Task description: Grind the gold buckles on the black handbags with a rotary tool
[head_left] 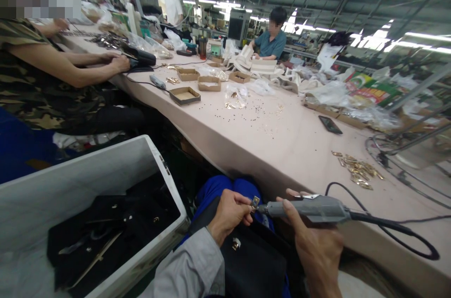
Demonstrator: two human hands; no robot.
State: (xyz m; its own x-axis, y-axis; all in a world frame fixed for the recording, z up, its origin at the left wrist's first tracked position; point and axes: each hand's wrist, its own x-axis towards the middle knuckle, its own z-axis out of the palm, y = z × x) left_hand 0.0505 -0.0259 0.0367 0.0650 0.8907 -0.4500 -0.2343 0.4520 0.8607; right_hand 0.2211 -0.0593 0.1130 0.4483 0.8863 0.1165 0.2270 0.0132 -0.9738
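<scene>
My right hand (pixel 313 237) is wrapped round a grey electric screwdriver (pixel 313 209), held level with its tip pointing left. Between the fingertips of my left hand (pixel 232 211) is a small gold metal fitting (pixel 255 202), and the screwdriver's tip is at it. Whether the tip sits in a screw is too small to tell. Across my lap lies a black bag piece (pixel 257 260), with another small shiny metal fitting (pixel 236 243) on it. A black cable runs from the screwdriver's rear over the table edge.
A white bin (pixel 155 148) with black pieces stands at my left. On the table (pixel 225 143) lie gold fittings (pixel 359 171), a phone (pixel 330 124), scattered screws, small cardboard boxes (pixel 185 95) and plastic bags. A co-worker in a camouflage shirt (pixel 38 77) sits at the left; others work farther back.
</scene>
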